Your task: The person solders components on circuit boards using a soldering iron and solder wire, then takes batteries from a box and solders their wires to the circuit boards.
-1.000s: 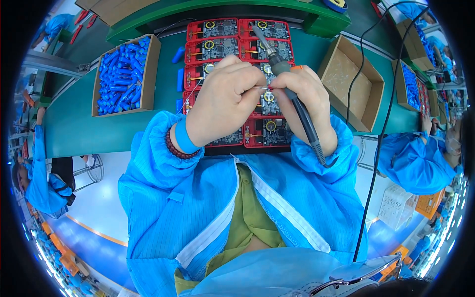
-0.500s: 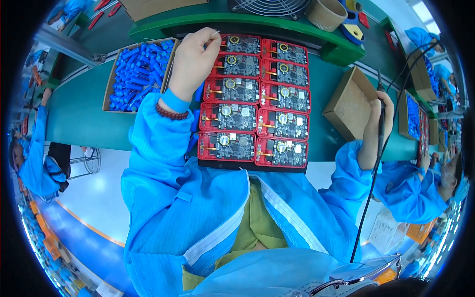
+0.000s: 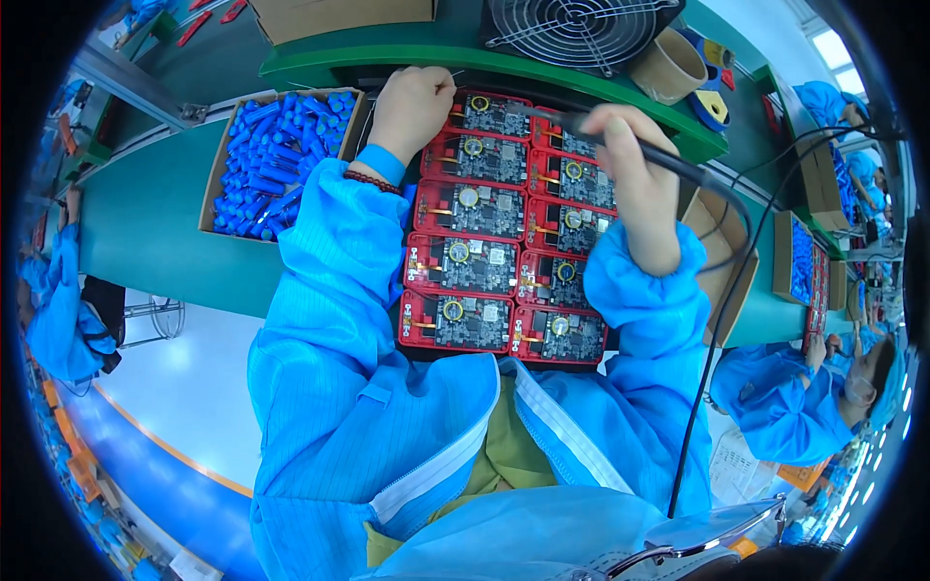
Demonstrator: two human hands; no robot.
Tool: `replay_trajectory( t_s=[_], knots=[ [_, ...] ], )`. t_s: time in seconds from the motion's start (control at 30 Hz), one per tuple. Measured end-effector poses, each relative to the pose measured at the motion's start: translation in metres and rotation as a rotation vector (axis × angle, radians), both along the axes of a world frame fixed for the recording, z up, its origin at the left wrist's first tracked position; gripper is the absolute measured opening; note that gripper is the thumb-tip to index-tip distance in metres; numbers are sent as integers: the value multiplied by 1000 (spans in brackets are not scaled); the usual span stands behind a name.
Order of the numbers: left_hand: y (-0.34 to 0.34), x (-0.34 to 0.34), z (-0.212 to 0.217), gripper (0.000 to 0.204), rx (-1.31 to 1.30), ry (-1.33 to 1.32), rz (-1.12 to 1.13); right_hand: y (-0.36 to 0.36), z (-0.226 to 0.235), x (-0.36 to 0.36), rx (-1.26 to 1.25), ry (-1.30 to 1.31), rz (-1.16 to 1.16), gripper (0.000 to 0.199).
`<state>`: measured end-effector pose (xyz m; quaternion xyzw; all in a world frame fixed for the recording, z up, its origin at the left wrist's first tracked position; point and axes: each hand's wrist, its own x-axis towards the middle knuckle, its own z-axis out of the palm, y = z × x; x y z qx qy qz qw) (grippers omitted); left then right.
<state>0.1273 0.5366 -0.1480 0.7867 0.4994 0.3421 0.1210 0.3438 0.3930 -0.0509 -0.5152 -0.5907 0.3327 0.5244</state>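
Two columns of red cases [image 3: 418, 254] with dark circuit boards [image 3: 472, 321] stand in front of me. My left hand [image 3: 412, 111] is closed by the far end of the left column, a thin wire [image 3: 457, 73] pinched between its fingertips; it looks like solder. My right hand [image 3: 641, 189] is wrapped round a soldering iron [image 3: 673, 163] above the right column. The iron points left, its tip over the far cases near my left hand; contact with a board I cannot tell. My right hand and sleeve hide part of the right column.
A cardboard box [image 3: 221, 184] of blue cylindrical cells [image 3: 276, 160] stands left of the cases. Another cardboard box [image 3: 727, 276] sits behind my right forearm. A green shelf edge [image 3: 465, 60] holds a fan [image 3: 581, 29] and a tape roll [image 3: 668, 66]. The iron's black cable [image 3: 705, 373] hangs at right.
My right hand has brought the soldering iron from the right side in over the far cases. My left hand has shifted slightly right, still pinching the wire. The whole view has moved a little.
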Motion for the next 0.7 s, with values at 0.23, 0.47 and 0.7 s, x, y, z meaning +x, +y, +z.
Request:
replay_trajectory(
  t_s=[0.23,0.47,0.7],
  knots=[
    [11,0,-10,17,-132,-53,-54,52,-33,-20,35,-34,51,26],
    [20,-7,-14,21,-257,-112,-121,72,-51,-24,32,27,65,28],
    [18,-6,-20,22,-241,-114,-137,76,-56,-27,22,5,83,27]
  ],
)
